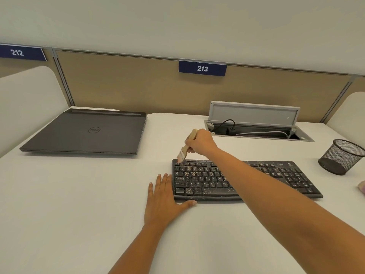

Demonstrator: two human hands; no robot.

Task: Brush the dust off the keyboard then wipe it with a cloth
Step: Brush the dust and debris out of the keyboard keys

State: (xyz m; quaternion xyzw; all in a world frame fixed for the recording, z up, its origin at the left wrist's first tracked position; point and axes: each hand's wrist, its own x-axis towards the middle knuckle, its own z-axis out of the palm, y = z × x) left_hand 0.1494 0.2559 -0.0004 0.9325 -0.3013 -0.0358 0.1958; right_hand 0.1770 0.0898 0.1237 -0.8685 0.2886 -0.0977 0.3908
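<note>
A black keyboard [280, 177] lies on the white desk, its left half speckled with pale dust. My right hand [201, 143] grips the wooden handle of a small paintbrush [184, 150], whose bristles touch the keyboard's top left corner. My right forearm crosses over the middle of the keyboard and hides some keys. My left hand [164, 198] lies flat on the desk, fingers straight along the keyboard's left edge, thumb against its front edge. A pinkish cloth [362, 187] peeks in at the right frame edge.
A shut dark laptop [88, 132] sits at the back left. Behind the keyboard an open cable hatch [256, 127] holds wires. A black mesh pen cup [341, 156] stands at the right. Beige partition panels wall the desk's back.
</note>
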